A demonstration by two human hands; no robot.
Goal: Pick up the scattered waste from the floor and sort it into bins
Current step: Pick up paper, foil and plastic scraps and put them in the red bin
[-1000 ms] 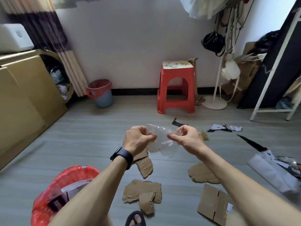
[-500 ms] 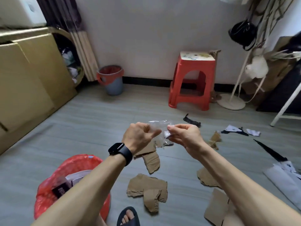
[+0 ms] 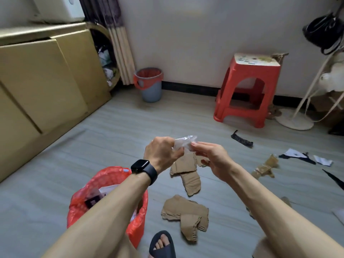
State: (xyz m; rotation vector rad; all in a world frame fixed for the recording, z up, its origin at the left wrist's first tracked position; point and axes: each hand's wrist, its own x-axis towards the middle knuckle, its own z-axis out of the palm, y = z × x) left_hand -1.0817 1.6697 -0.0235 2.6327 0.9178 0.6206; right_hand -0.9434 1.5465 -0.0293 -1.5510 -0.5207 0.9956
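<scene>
A crumpled clear plastic wrapper (image 3: 184,142) is bunched between my two hands, above the floor. My left hand (image 3: 162,153), with a black watch on the wrist, grips its left side in a fist. My right hand (image 3: 212,158) pinches its right end with thumb and fingertip. A bin lined with a red bag (image 3: 104,183) stands under my left forearm and holds paper waste. Torn brown cardboard pieces (image 3: 186,214) lie on the floor below my hands. A second grey bin with a red liner (image 3: 149,84) stands by the far wall.
A red plastic stool (image 3: 247,92) stands at the wall. Black and white scraps (image 3: 297,155) and a black strip (image 3: 241,139) litter the floor at right. Large cardboard boxes (image 3: 37,81) line the left side. A white stand base (image 3: 294,120) is at right. My sandalled foot (image 3: 162,244) is below.
The wrapper has been squeezed from a wide loose sheet into a small wad. My hands have come closer together, and the view has swung left.
</scene>
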